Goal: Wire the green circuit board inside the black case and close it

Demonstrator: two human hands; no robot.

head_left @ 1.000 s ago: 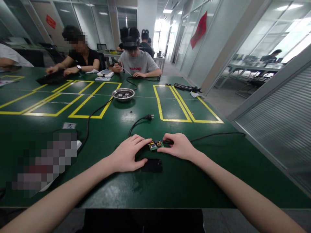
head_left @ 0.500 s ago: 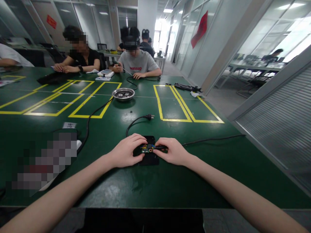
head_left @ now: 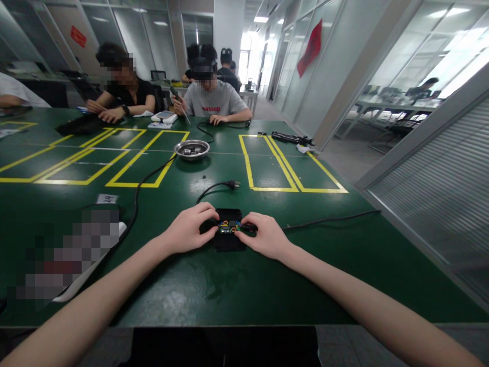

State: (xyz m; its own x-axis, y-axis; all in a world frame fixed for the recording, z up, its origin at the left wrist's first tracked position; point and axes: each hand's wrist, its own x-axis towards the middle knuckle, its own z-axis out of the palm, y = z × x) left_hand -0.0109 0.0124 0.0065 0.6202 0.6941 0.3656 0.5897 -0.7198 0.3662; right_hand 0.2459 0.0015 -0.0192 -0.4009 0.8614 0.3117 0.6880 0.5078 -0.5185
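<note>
A small circuit board (head_left: 228, 228) with copper coils lies over an opened black case (head_left: 229, 245) on the green table. My left hand (head_left: 191, 228) pinches the board's left end between thumb and fingers. At the other end, my right hand (head_left: 264, 235) has its thumb and fingers closed on the board's right edge, where a black cable comes in. A black power plug (head_left: 233, 184) on a short curved cord lies just beyond the case.
A metal bowl (head_left: 192, 150) holding small metal parts stands farther back. Yellow tape rectangles mark the green table (head_left: 183, 300). A partly blurred white-edged object (head_left: 118, 235) lies at left. Across the table, a person (head_left: 214, 99) holds a screwdriver (head_left: 179, 102); another sits beside.
Both hands and the board have shifted slightly up and left in view, and more of the board's left end shows. The person opposite has raised the screwdriver.
</note>
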